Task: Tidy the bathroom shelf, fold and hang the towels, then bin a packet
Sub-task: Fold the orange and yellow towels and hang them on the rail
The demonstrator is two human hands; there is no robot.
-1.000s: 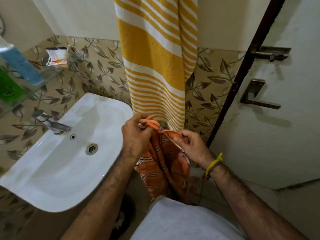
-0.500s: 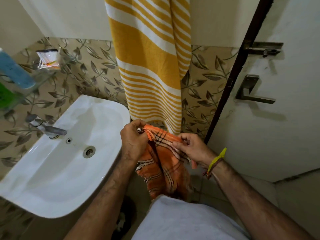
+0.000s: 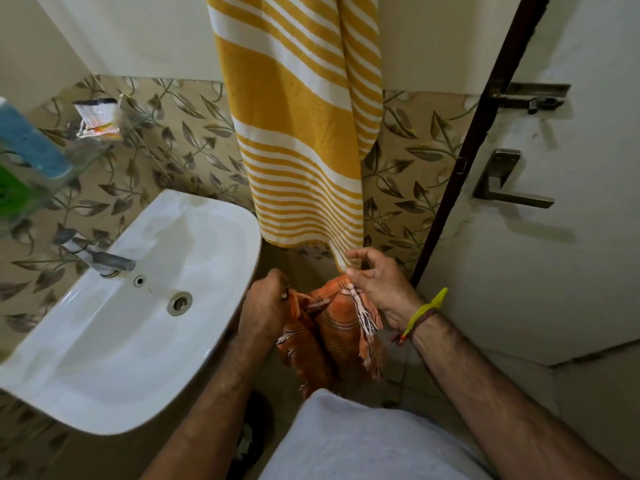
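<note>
An orange checked towel (image 3: 337, 327) with a white fringe hangs bunched between my two hands, just right of the sink. My left hand (image 3: 265, 306) is closed on its left top edge. My right hand (image 3: 381, 285) pinches the fringed edge between thumb and fingers, the other fingers spread. A yellow and white striped towel (image 3: 298, 133) hangs down the tiled wall just above my hands. On the glass shelf (image 3: 90, 157) at the left lies a small white packet (image 3: 98, 117), with a blue bottle (image 3: 26, 140) beside it.
A white sink (image 3: 131, 306) with a metal tap (image 3: 100, 258) fills the left. A cream door (image 3: 554, 237) with a lever handle (image 3: 509, 188) and a bolt (image 3: 533, 98) stands at the right. A green item (image 3: 8, 195) sits at the left edge.
The orange towel has been gathered into a narrower bunch. My right hand has moved up and right along its fringed edge, fingers now spread. The camera has tilted down a little.
</note>
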